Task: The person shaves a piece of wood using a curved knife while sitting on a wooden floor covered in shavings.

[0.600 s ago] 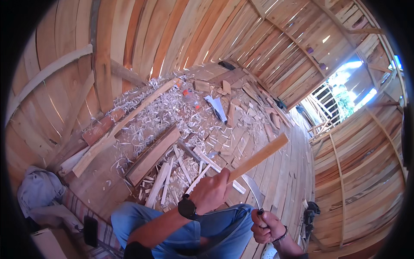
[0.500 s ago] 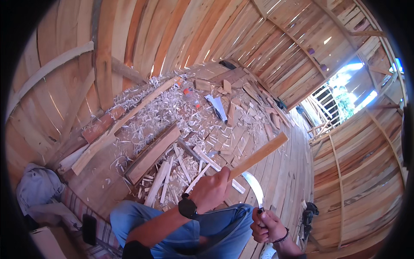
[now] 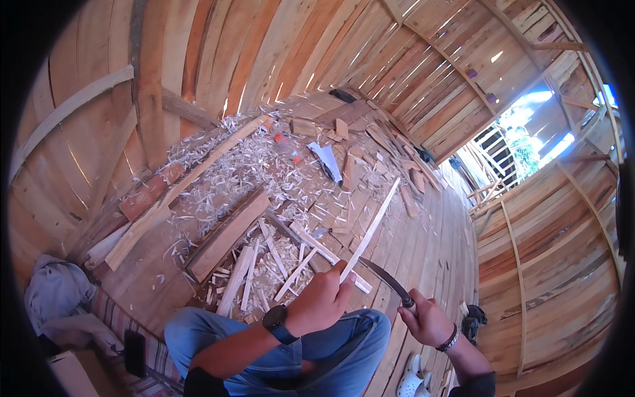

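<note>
My left hand, with a dark watch at its wrist, is closed around the lower end of a wooden strip. The strip slants up and away to the right, its narrow pale edge showing. In my right hand is the handle of a sickle. Its curved dark blade arcs toward the left and its tip comes close to the strip near my left hand; whether they touch I cannot tell. Both hands are above my crossed legs in blue jeans.
Curly wood shavings cover the plank floor. A thick wood block and several cut sticks lie before my legs. A long board runs along the left wall. White clogs stand at lower right, a phone at lower left.
The wooden strip has turned from its broad face to its narrow edge and points more upward. My right hand has risen, and the sickle blade has tilted from shiny to dark.
</note>
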Demonstrator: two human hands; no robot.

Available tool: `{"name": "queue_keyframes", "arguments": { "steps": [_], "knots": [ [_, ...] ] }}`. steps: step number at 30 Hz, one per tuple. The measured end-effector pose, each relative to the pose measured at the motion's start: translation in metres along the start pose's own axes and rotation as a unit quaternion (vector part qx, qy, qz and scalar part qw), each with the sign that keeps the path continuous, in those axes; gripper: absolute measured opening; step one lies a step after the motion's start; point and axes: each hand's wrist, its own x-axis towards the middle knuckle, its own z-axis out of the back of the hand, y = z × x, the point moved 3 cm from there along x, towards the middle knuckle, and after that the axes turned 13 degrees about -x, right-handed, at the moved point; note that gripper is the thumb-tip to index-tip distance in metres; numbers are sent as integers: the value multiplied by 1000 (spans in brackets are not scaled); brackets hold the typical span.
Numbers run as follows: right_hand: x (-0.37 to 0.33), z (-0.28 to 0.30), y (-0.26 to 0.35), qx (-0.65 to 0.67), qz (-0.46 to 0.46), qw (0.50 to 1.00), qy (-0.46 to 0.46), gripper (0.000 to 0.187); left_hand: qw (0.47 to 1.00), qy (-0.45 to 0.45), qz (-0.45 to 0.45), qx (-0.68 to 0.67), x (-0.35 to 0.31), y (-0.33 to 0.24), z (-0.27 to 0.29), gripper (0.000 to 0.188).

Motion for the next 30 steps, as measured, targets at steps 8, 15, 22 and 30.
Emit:
{"name": "queue_keyframes", "arguments": {
  "steps": [8,15,22,30],
  "knots": [
    [15,52,-25,-398,169,894,-118,21,992,96,44,-69,5,16,-5,29],
    [28,75,-27,-467,217,851,-104,21,965,138,139,-173,2,17,-8,29],
    [26,24,-12,-102,86,991,26,20,996,-35,-10,-82,-2,-9,-2,25],
    [-11,-27,18,458,32,877,143,22,989,-115,-79,57,-18,-28,-1,17]
  ]
}}
